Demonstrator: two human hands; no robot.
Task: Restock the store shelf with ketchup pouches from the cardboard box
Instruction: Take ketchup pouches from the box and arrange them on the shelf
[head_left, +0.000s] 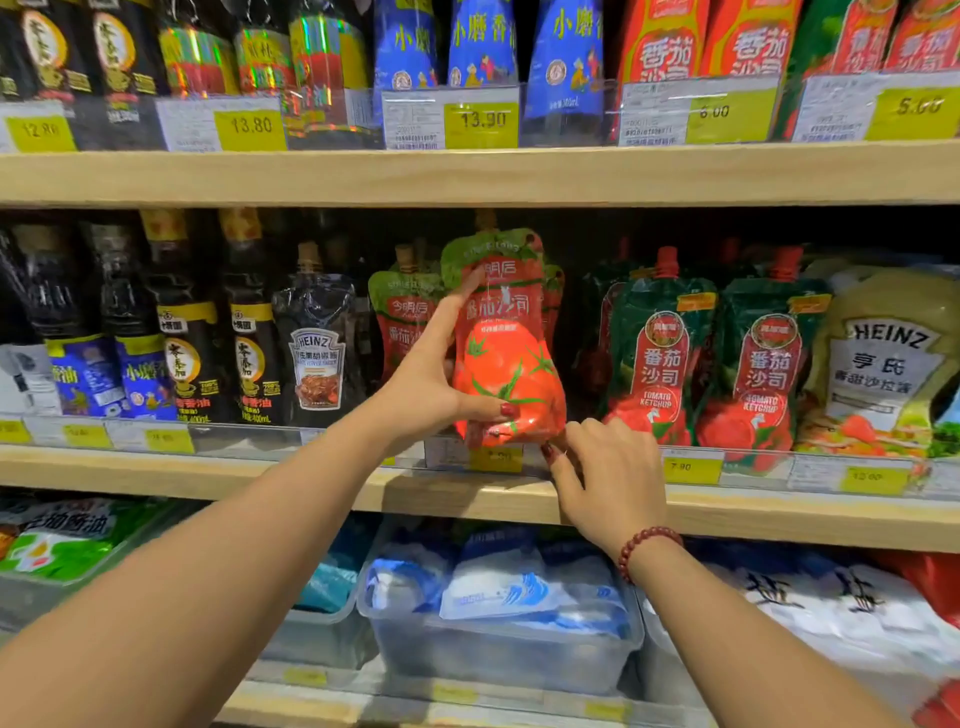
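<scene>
A red ketchup pouch (506, 343) with a green top and a tomato picture stands upright at the front of the middle shelf (467, 493). My left hand (431, 379) grips its left side, forefinger up along the pouch and thumb across its lower front. My right hand (608, 473) is at the pouch's bottom right corner, fingers curled and fingertips touching that corner. A matching pouch (402, 322) stands just behind on the left, and another shows behind on the right. The cardboard box is out of view.
Dark green tomato ketchup pouches (660, 348) stand to the right, then a Heinz salad dressing pouch (883, 364). A black Heinz pouch (317, 353) and dark bottles stand to the left. Price tags line the shelf edges. Clear plastic bins (498, 644) of bags sit on the shelf below.
</scene>
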